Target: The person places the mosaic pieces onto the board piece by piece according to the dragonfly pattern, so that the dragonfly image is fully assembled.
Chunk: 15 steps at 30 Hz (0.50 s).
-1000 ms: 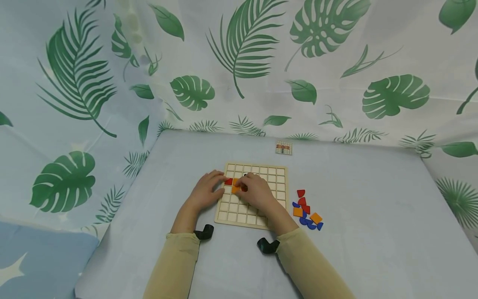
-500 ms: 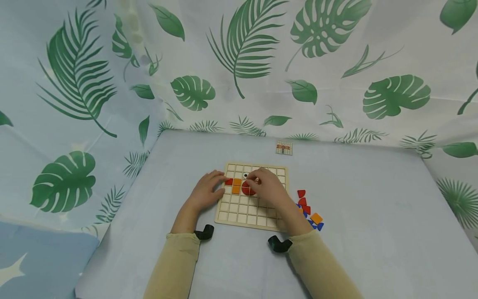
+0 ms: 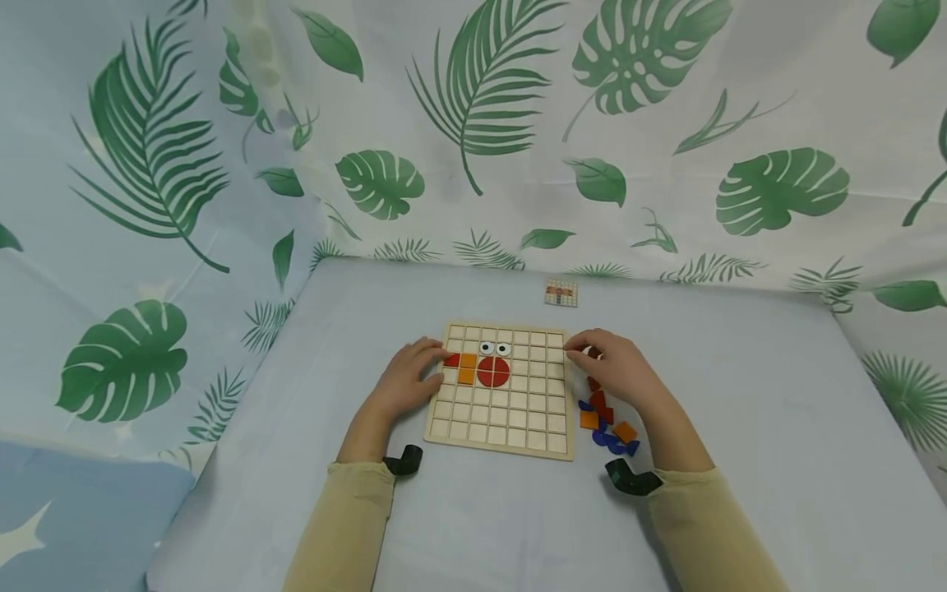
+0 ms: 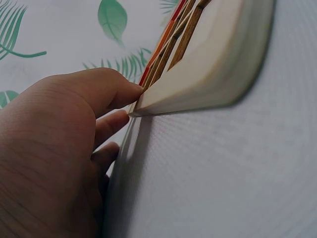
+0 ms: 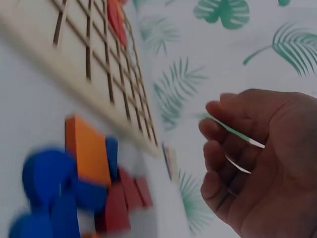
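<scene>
A wooden grid board [image 3: 518,423] lies flat on the table. On its upper left are a red piece [image 3: 451,360], orange squares [image 3: 467,368], a red disc [image 3: 493,372] built from smaller pieces and two white eye pieces [image 3: 487,349]. My left hand [image 3: 405,378] rests against the board's left edge; in the left wrist view its fingertips touch the rim. Beyond the right edge, my right hand [image 3: 617,366] hovers over loose red pieces [image 3: 598,399]. Its fingers are loosely bent, and the right wrist view shows nothing held between them.
Near the board's right side lie loose blue pieces [image 3: 616,445] and orange squares [image 3: 625,432], several touching or overlapping. A small patterned card [image 3: 561,293] lies behind the board. A leaf-print cloth [image 3: 473,164] hangs at the back and sides of the table.
My right hand has moved off the board to the right, over the loose pieces, uncovering the red disc and both eye pieces. The left hand has stayed at the board's left edge.
</scene>
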Each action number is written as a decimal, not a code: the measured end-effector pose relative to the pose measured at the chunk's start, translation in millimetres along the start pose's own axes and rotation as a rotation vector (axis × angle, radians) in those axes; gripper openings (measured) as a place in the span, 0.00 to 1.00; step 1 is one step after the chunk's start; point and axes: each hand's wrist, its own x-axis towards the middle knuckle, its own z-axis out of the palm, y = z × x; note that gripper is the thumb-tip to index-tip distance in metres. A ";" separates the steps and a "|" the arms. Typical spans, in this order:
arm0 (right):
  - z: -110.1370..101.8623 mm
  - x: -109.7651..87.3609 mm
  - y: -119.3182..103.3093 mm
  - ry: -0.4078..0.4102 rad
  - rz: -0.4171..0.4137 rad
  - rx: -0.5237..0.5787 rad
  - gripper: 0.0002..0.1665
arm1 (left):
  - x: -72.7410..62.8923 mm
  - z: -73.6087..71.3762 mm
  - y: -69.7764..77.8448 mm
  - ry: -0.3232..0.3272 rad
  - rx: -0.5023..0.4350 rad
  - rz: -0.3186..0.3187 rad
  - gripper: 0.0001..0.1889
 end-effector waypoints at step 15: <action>-18.0 -27.4 72.2 -0.137 0.099 0.033 0.14 | -0.1 0.9 0.0 -0.005 0.001 -0.004 0.20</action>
